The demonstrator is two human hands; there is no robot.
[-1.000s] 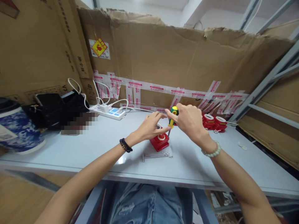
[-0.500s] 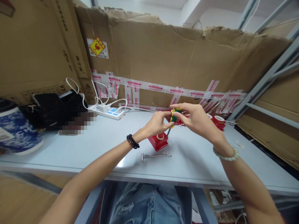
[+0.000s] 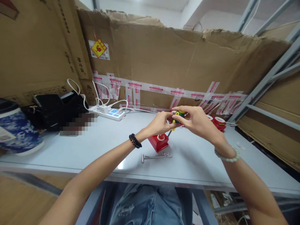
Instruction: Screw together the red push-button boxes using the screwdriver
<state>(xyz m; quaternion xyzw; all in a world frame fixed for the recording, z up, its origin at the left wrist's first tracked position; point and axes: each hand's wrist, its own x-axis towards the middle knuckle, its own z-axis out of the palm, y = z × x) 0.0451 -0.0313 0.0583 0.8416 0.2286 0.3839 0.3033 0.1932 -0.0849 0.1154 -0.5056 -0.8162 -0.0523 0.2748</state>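
A screwdriver (image 3: 180,113) with a green and yellow handle is tilted over the table, its grey shaft pointing down to the left. My right hand (image 3: 199,120) is closed around the handle from the right, thumb and fingers on it. From the left, my left hand (image 3: 160,124) closes its fingers on the lower part of the same handle. The shaft ends beside a red block-like part (image 3: 158,143) with a white ring on top; I cannot tell whether the tip touches it. Nearer me lies a T-shaped metal piece (image 3: 154,157).
More red parts (image 3: 219,123) with white rings stand at the back right, partly behind my right hand. A white power strip (image 3: 110,113) with cables sits at the back left. Farther left are a black bag (image 3: 55,109) and a blue patterned cup (image 3: 20,131). Cardboard (image 3: 150,56) walls the back.
The screwdriver handle has turned between my hands and shows more yellow on top. My fingers have shifted slightly on it. The red part and the metal piece stay put.
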